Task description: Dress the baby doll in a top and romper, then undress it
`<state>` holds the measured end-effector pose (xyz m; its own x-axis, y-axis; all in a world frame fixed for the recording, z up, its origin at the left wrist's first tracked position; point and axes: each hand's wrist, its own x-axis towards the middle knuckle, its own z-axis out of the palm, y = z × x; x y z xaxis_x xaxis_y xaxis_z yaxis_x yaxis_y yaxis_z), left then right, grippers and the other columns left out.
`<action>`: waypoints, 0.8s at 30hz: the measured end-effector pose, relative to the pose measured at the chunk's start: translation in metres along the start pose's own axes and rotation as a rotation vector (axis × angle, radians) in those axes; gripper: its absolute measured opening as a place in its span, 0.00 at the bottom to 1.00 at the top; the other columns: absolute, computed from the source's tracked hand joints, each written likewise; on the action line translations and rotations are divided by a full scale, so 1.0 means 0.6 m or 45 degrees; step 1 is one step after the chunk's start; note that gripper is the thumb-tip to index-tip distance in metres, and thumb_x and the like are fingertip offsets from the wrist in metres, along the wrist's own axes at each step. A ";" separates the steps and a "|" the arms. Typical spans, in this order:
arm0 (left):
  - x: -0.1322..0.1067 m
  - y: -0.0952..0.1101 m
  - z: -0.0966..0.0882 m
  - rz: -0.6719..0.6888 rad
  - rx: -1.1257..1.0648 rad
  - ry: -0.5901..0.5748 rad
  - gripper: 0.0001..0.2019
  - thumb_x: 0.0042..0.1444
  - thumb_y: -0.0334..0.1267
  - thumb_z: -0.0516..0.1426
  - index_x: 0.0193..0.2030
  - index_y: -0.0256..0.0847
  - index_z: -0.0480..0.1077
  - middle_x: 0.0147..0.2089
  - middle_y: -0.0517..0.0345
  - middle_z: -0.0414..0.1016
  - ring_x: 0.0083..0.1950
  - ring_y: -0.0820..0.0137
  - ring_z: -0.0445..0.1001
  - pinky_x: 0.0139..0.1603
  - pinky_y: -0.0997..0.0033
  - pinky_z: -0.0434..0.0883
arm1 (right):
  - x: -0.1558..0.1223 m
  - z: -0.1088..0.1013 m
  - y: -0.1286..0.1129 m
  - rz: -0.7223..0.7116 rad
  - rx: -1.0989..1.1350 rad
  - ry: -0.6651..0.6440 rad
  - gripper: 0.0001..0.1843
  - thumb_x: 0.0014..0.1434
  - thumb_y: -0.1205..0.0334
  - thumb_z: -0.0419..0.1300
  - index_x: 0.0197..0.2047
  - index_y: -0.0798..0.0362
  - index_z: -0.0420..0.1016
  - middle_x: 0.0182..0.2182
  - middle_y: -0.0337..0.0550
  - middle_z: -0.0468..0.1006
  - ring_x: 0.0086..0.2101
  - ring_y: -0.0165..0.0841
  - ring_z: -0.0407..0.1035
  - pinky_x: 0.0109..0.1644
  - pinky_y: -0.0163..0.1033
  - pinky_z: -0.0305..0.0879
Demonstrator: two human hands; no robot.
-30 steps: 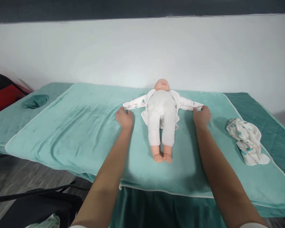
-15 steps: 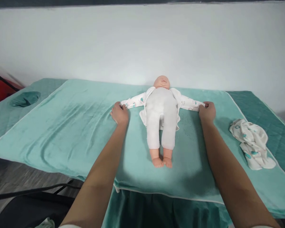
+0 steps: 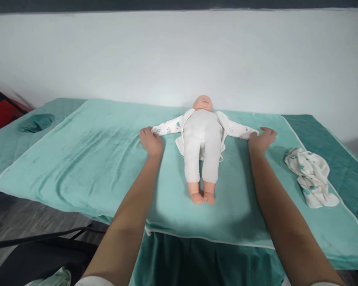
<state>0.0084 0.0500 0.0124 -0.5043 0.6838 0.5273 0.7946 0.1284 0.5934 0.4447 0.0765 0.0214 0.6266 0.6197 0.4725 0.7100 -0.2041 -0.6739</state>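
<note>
A baby doll [image 3: 208,131] lies on its back with its head toward the wall and its arms out to both sides. Its body and legs are white cloth, its feet bare. A white baby shirt [image 3: 179,146] with a small green print lies open under it, both sleeves over the arms. At the left cuff, my left hand [image 3: 151,142] pinches the end of the printed sleeve [image 3: 168,127]. My right hand [image 3: 261,140] is beside the other sleeve end [image 3: 241,130], its fingers stretched away to the right and its thumb close to the cuff.
A crumpled printed baby garment [image 3: 312,174] lies on the right of the green cover [image 3: 107,159]. The padded bed has a face hole [image 3: 37,123] at its left end. White wall [image 3: 179,55] stands behind. A black chair [image 3: 47,260] is at lower left, a red item [image 3: 1,115] beyond.
My right hand has loosened from the sleeve end, its fingers now spread to the right. My left hand stays at its cuff. The view has shifted slightly.
</note>
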 end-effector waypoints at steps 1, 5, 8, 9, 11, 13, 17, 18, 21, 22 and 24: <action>-0.007 0.006 -0.006 0.064 -0.006 -0.041 0.16 0.60 0.28 0.50 0.53 0.38 0.69 0.56 0.42 0.71 0.61 0.55 0.67 0.64 0.55 0.64 | -0.010 -0.006 -0.008 -0.036 -0.008 -0.008 0.21 0.50 0.67 0.55 0.50 0.55 0.70 0.55 0.58 0.66 0.57 0.48 0.61 0.63 0.57 0.56; -0.050 0.034 -0.032 0.373 -0.067 -0.349 0.18 0.57 0.26 0.50 0.52 0.41 0.70 0.54 0.45 0.73 0.59 0.55 0.68 0.63 0.55 0.64 | -0.075 -0.032 -0.048 -0.260 0.132 -0.171 0.19 0.55 0.62 0.55 0.50 0.55 0.69 0.53 0.57 0.69 0.52 0.45 0.64 0.61 0.53 0.60; -0.091 0.056 -0.051 0.571 -0.114 -0.548 0.18 0.55 0.27 0.52 0.51 0.42 0.71 0.55 0.48 0.74 0.60 0.56 0.68 0.62 0.56 0.65 | -0.144 -0.056 -0.077 -0.345 0.364 -0.505 0.20 0.61 0.52 0.55 0.52 0.54 0.68 0.45 0.50 0.74 0.40 0.38 0.69 0.51 0.47 0.66; -0.105 0.063 -0.058 0.606 -0.125 -0.598 0.17 0.56 0.28 0.53 0.52 0.43 0.71 0.56 0.49 0.74 0.60 0.56 0.68 0.61 0.56 0.66 | -0.167 -0.065 -0.083 -0.342 0.418 -0.628 0.21 0.62 0.48 0.55 0.53 0.53 0.68 0.42 0.47 0.75 0.37 0.37 0.69 0.48 0.45 0.67; -0.128 0.076 -0.070 0.625 -0.122 -0.673 0.17 0.58 0.32 0.54 0.54 0.43 0.70 0.58 0.48 0.74 0.60 0.55 0.68 0.60 0.55 0.66 | -0.206 -0.082 -0.090 -0.323 0.482 -0.790 0.24 0.63 0.46 0.54 0.55 0.52 0.68 0.38 0.43 0.76 0.36 0.37 0.70 0.45 0.44 0.67; -0.145 0.087 -0.080 0.600 -0.090 -0.720 0.17 0.59 0.36 0.55 0.56 0.43 0.68 0.60 0.47 0.73 0.61 0.53 0.68 0.59 0.53 0.66 | -0.232 -0.096 -0.092 -0.291 0.495 -0.833 0.24 0.63 0.48 0.54 0.57 0.52 0.67 0.38 0.42 0.77 0.35 0.37 0.70 0.44 0.43 0.66; -0.159 0.100 -0.090 0.543 -0.034 -0.761 0.16 0.60 0.36 0.55 0.55 0.44 0.68 0.61 0.46 0.73 0.62 0.52 0.68 0.59 0.53 0.65 | -0.249 -0.108 -0.094 -0.282 0.355 -0.820 0.25 0.62 0.52 0.54 0.60 0.53 0.65 0.38 0.43 0.78 0.34 0.37 0.70 0.41 0.42 0.64; -0.160 0.101 -0.090 0.536 -0.015 -0.750 0.15 0.60 0.35 0.55 0.54 0.44 0.68 0.61 0.45 0.73 0.61 0.52 0.68 0.58 0.53 0.65 | -0.250 -0.109 -0.097 -0.317 0.298 -0.820 0.24 0.62 0.53 0.54 0.59 0.53 0.65 0.39 0.43 0.78 0.35 0.37 0.70 0.41 0.42 0.63; -0.159 0.102 -0.087 0.553 0.080 -0.712 0.14 0.61 0.33 0.53 0.53 0.43 0.69 0.59 0.44 0.73 0.60 0.51 0.68 0.57 0.53 0.65 | -0.252 -0.110 -0.108 -0.476 0.112 -0.799 0.19 0.61 0.58 0.55 0.55 0.52 0.67 0.42 0.47 0.78 0.41 0.41 0.71 0.43 0.42 0.61; -0.159 0.102 -0.086 0.566 0.109 -0.706 0.14 0.61 0.32 0.53 0.53 0.44 0.69 0.59 0.44 0.73 0.60 0.51 0.68 0.57 0.53 0.65 | -0.253 -0.111 -0.112 -0.515 0.056 -0.785 0.17 0.61 0.59 0.56 0.52 0.52 0.68 0.42 0.48 0.78 0.42 0.42 0.70 0.44 0.42 0.61; -0.159 0.103 -0.082 0.590 0.147 -0.696 0.14 0.62 0.32 0.52 0.53 0.44 0.70 0.59 0.44 0.73 0.60 0.51 0.68 0.57 0.53 0.64 | -0.256 -0.114 -0.120 -0.544 -0.029 -0.760 0.11 0.63 0.60 0.54 0.48 0.51 0.68 0.41 0.49 0.78 0.42 0.43 0.70 0.44 0.42 0.60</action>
<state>0.0888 -0.0428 0.0289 0.1099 0.9439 0.3115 0.9314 -0.2072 0.2992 0.3193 -0.0558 0.0358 0.0165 0.9546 0.2973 0.8640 0.1360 -0.4847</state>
